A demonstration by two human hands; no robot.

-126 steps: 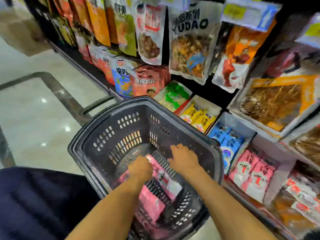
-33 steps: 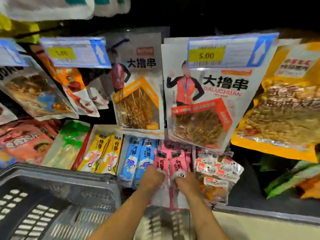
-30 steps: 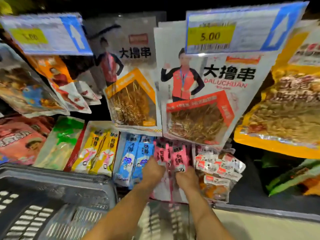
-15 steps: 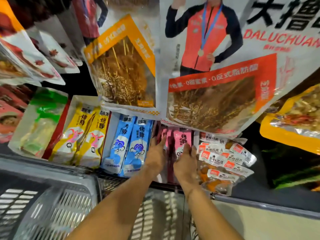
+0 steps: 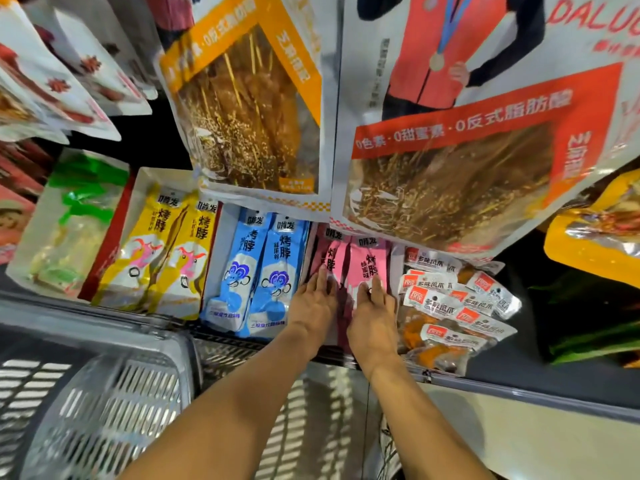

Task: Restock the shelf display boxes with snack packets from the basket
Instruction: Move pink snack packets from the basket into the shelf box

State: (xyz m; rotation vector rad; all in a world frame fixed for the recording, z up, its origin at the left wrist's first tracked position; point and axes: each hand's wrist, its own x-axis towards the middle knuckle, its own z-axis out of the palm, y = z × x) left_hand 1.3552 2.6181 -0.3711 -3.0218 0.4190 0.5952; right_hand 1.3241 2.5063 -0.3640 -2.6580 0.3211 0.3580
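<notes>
Nearest, below and left of the hands, the slotted grey basket [image 5: 100, 410] fills the lower-left corner; what lies in it cannot be made out. Two bare forearms reach up from it to the shelf edge [image 5: 519, 393]. The left hand [image 5: 313, 306] and right hand [image 5: 372, 317] lie side by side, palms down, fingers extended and flat, each pressing on one of two pink snack packets [image 5: 370, 261] standing in their display box; neither hand is closed around anything. Just left of the left hand stand two blue packets [image 5: 259, 271], beyond them two yellow packets [image 5: 166, 251], then a green-printed bag [image 5: 72, 223]. Right of the right hand lies a loose heap of small red-labelled pouches [image 5: 450, 306]. Above the hands, two large hanging skewer-snack bags [image 5: 249, 109] overhang the boxes.
</notes>
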